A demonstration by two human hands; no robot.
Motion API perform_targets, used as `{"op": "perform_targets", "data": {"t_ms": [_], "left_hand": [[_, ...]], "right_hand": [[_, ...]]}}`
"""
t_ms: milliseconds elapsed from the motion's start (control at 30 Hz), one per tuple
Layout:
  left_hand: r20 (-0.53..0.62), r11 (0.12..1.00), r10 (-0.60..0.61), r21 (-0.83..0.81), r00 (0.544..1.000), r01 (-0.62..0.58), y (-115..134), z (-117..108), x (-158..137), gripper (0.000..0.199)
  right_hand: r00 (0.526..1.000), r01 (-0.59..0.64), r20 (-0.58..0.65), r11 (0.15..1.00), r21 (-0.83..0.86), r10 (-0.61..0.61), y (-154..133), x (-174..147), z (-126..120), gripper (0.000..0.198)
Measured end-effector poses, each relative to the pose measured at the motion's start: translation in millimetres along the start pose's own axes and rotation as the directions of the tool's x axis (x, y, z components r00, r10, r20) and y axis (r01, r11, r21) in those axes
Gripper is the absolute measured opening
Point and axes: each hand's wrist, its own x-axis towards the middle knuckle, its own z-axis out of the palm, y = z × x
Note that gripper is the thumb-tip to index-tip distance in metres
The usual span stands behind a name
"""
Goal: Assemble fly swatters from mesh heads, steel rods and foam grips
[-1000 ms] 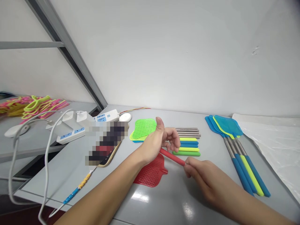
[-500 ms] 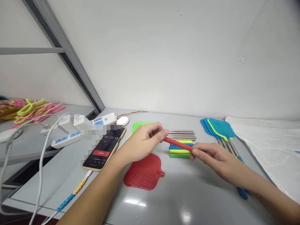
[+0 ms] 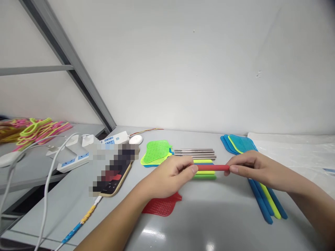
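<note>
A red fly swatter handle (image 3: pixel 212 167) is stretched level between my hands above the table. My left hand (image 3: pixel 171 176) pinches its left end, and my right hand (image 3: pixel 255 169) pinches the right end. Below my left wrist lies a red mesh swatter head (image 3: pixel 163 205), partly covered by my forearm. Behind the handle are several loose yellow, blue and green handles (image 3: pixel 205 177), partly hidden. Metal rods (image 3: pixel 195 152) lie just beyond them. Green, yellow and blue swatter heads (image 3: pixel 157 151) are stacked to the left of the rods.
At the right, assembled swatters (image 3: pixel 261 198) lie partly under my right hand, beside a white plastic sheet (image 3: pixel 293 150). A phone (image 3: pixel 115 177) with a cable, a power strip (image 3: pixel 73 162) and a white round disc (image 3: pixel 135 139) are at left. A wall stands behind.
The red handle has swung from slanting to level and shifted right with both hands. My left hand no longer covers the green swatter heads. The camera view has shifted slightly.
</note>
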Motion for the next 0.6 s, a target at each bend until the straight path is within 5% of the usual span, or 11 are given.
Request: {"op": "perform_targets", "data": {"t_ms": [200,367,600], "left_hand": [[-0.070,0.974,0.015,-0.225,0.997,-0.031,0.8,17.7,0.1,0.042],[-0.062,0.946,0.044,-0.317,0.997,-0.062,-2.3,11.4,1.4,0.041],[0.060,0.999,0.008,0.047,0.998,-0.011,5.1,12.6,-6.0,0.024]], "right_hand": [[0.997,-0.016,-0.069,0.992,0.126,0.025,12.6,-3.8,-9.7,0.033],[0.981,-0.022,-0.178,0.959,0.284,0.075,26.7,-2.3,-5.5,0.030],[0.951,0.102,-0.299,0.840,0.533,0.075,28.8,7.1,10.8,0.028]]}}
